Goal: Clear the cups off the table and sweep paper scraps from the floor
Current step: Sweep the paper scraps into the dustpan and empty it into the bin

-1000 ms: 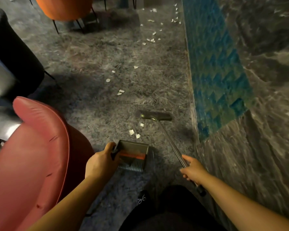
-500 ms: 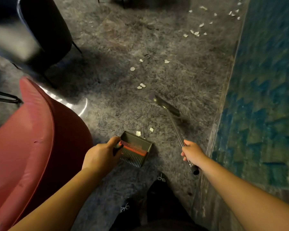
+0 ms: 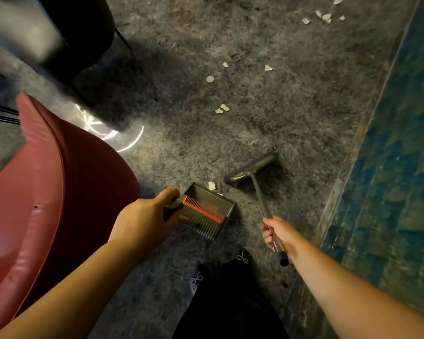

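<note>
Your left hand (image 3: 142, 216) is curled round the black handle of the olive-green plastic dustpan (image 3: 207, 211) with its red comb strip, and your right hand (image 3: 278, 234) is wrapped round the thin metal shaft of the small olive-headed broom (image 3: 251, 168), just above its black end cap. Neither hand is free.

One white paper scrap (image 3: 211, 185) sits right at the far lip of the dustpan, at about 12 o'clock from your left hand. The broom head rests just beside it, towards 2 o'clock. The risk, as I judge it, is the rough grey carpet-like floor (image 3: 291, 99): its pile can snag light paper, so a quick flick may bounce that scrap over or past the pan instead of into it. If the pan's lip is not pressed flat, the scrap may slide under it. Tilt the pan back too early and whatever is inside could spill.

More white scraps (image 3: 222, 108) lie well apart from both hands at 12 o'clock, with another cluster (image 3: 323, 17) far off towards 1 o'clock near the blue patterned wall panel (image 3: 389, 167). The red curved chair (image 3: 47, 192) crowds your left arm at 9 o'clock and could knock the pan.
</note>
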A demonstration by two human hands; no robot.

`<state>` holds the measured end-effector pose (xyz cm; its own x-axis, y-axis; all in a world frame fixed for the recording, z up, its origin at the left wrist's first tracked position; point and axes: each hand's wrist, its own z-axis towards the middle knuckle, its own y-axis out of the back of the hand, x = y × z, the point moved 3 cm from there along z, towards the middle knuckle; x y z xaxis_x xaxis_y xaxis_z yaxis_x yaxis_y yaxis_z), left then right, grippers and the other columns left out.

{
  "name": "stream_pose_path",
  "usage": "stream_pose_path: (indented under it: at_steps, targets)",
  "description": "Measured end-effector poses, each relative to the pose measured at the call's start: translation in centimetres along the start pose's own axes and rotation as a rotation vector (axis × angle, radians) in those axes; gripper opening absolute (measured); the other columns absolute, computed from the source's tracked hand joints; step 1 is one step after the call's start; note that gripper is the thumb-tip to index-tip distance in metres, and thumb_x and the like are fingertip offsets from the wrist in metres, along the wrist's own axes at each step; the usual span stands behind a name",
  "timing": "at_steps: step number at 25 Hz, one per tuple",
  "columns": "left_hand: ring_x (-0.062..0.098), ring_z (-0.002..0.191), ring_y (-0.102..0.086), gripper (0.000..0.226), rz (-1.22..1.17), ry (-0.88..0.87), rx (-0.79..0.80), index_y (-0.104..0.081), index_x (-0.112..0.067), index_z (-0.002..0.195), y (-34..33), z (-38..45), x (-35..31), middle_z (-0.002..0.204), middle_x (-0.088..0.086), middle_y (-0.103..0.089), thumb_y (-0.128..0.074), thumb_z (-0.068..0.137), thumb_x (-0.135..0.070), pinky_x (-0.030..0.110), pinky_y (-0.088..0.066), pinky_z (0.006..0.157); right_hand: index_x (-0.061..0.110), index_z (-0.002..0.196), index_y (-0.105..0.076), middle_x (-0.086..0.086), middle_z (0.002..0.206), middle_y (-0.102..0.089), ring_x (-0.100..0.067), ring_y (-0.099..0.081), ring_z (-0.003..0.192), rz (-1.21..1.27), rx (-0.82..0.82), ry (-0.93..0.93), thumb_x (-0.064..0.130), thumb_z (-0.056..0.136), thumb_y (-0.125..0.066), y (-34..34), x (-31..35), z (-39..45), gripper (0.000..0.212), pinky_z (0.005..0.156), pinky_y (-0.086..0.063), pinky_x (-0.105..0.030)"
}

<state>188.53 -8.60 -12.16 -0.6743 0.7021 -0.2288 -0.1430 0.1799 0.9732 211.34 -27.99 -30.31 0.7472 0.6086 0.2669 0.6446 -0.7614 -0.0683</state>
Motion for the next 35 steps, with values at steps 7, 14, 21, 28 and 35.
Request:
stream_pose_path:
  at_steps: [7, 14, 21, 28, 35]
  targets:
    - [0.035, 0.05, -0.061, 0.039, -0.043, 0.047, 0.027, -0.063, -0.025, 0.109, 0.8, -1.1, 0.0, 0.063, 0.006, -0.068, -0.08, 0.075, -0.032, 0.027, -0.036, 0.041, 0.018, 0.092, -0.049, -0.004, 0.065, -0.042, -0.005, -0.039, 0.035, -0.161, 0.007, 0.156, 0.009, 0.1, -0.041, -0.5, 0.3, -1.5, 0.014, 0.031, -0.032, -0.017]
    - [0.035, 0.059, -0.065, 0.042, -0.062, 0.084, 0.029, -0.061, -0.034, 0.115, 3.5, -2.7, 1.7, 0.07, 0.006, -0.071, -0.077, 0.076, -0.037, 0.035, -0.05, 0.046, 0.02, 0.137, -0.045, -0.007, 0.063, -0.042, -0.016, -0.038, 0.044, -0.536, -0.195, 0.26, 0.01, 0.099, -0.044, 1.3, 2.0, -5.1, 0.039, 0.031, -0.032, -0.018]
    - [0.032, 0.068, -0.067, 0.043, 0.004, 0.07, 0.119, -0.061, -0.036, 0.12, 1.4, -1.8, 3.3, 0.075, 0.004, -0.072, -0.07, 0.079, -0.045, 0.033, -0.049, 0.053, 0.015, 0.143, -0.039, -0.008, 0.063, -0.045, -0.016, -0.04, 0.044, -0.678, -0.227, 0.236, 0.009, 0.099, -0.046, 1.2, 1.8, -1.7, 0.045, 0.031, -0.033, -0.017]
    - [0.031, 0.061, -0.066, 0.04, 0.0, 0.01, 0.048, -0.065, -0.032, 0.117, 1.7, 0.8, 3.7, 0.071, 0.003, -0.071, -0.073, 0.078, -0.039, 0.027, -0.042, 0.051, 0.019, 0.139, -0.042, -0.006, 0.064, -0.041, -0.012, -0.037, 0.043, -0.667, -0.071, 0.147, 0.009, 0.1, -0.041, -3.5, -1.1, -0.7, 0.04, 0.031, -0.033, -0.016]
    - [0.031, 0.065, -0.067, 0.044, 0.025, 0.026, 0.097, -0.059, -0.037, 0.124, 1.4, -0.5, 4.6, 0.073, 0.004, -0.071, -0.066, 0.082, -0.046, 0.03, -0.044, 0.051, 0.021, 0.141, -0.041, -0.005, 0.059, -0.04, -0.008, -0.034, 0.032, -0.605, 0.015, 0.109, 0.005, 0.099, -0.043, -4.5, -5.1, -5.1, 0.045, 0.031, -0.031, -0.016]
